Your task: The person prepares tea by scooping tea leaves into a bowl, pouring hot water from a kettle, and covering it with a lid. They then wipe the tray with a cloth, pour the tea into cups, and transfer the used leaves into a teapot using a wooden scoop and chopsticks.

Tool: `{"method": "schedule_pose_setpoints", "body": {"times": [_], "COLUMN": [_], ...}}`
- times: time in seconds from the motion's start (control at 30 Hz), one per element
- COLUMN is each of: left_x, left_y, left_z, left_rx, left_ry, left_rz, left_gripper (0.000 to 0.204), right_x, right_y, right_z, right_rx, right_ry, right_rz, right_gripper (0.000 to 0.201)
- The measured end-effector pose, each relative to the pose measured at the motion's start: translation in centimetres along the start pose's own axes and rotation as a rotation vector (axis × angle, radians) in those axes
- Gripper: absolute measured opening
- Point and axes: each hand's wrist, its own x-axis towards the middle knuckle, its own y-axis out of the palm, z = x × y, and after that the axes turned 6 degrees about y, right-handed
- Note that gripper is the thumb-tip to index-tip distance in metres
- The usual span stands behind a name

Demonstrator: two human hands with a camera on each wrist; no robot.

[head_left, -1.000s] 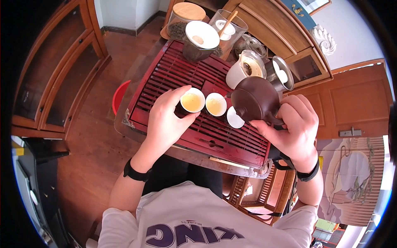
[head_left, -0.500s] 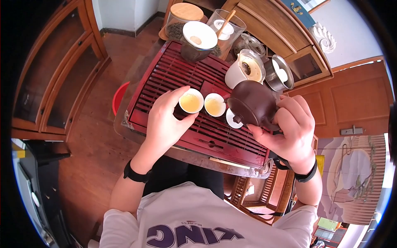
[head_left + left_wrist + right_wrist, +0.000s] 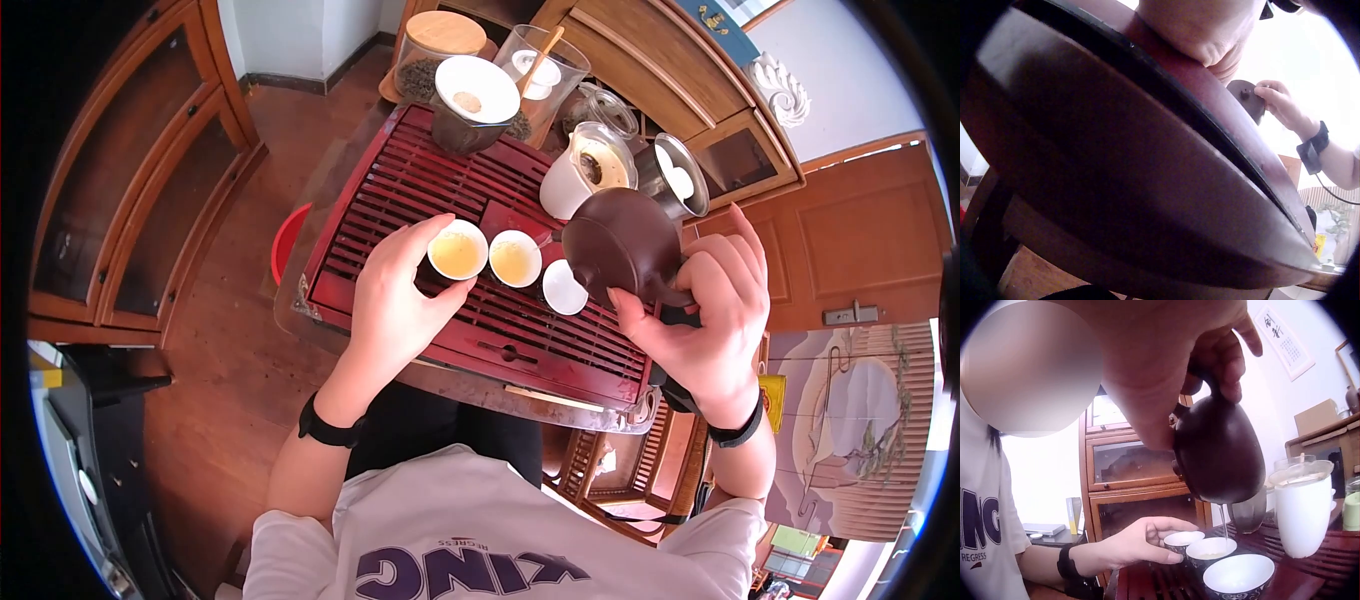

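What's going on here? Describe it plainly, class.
A person's right hand tilts a dark brown teapot, pouring a thin stream into the middle teacup of three on a slatted red tea tray. Their left hand holds the left teacup. Those two teacups contain yellow liquid; the right teacup looks empty.

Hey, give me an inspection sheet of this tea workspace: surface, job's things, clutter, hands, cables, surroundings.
Surface: red tea tray, slatted, with a small dark opening near its front edge.
Job's things: dark teapot tilted, streaming into the middle cup; left cup holds yellowish liquid; right cup shows none.
Clutter: white pitcher, metal pot, wooden-lidded jar beyond the cups.
Hands: left hand holds the left cup; right hand grips the teapot.
Cables: thin dark cable at the right wristband.
Surroundings: glass-panelled wooden cabinet, brown door.
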Motion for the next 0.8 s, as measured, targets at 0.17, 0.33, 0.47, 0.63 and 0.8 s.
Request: {"method": "schedule_pose_setpoints", "body": {"times": [0.17,0.33,0.47,0.63,0.8], "left_x": [0.05,-0.07,-0.09,0.0,-0.06], "left_y": [0.03,0.09,0.14,0.02,0.13], "left_z": [0.09,0.12,0.21,-0.03,0.14], "left_rx": [0.008,-0.005,-0.006,-0.003,0.001], "left_ry": [0.009,0.013,0.014,0.005,0.007], "left_rz": [0.01,-0.006,-0.007,0.002,-0.006], "left_gripper": [0.059,0.059,0.059,0.06,0.059], "right_x": [0.13,-0.01,0.04,0.32,0.65], "right_y": [-0.1,0.34,-0.07,-0.3,-0.48], "right_z": [-0.03,-0.35,-0.25,-0.18,0.1], "right_rx": [0.068,0.166,0.184,0.178,0.187], "right_ry": [0.081,0.094,0.19,0.13,0.089], "right_rz": [0.009,-0.007,0.026,-0.007,-0.013], "right_gripper": [0.046,0.047,0.047,0.048,0.048]}}
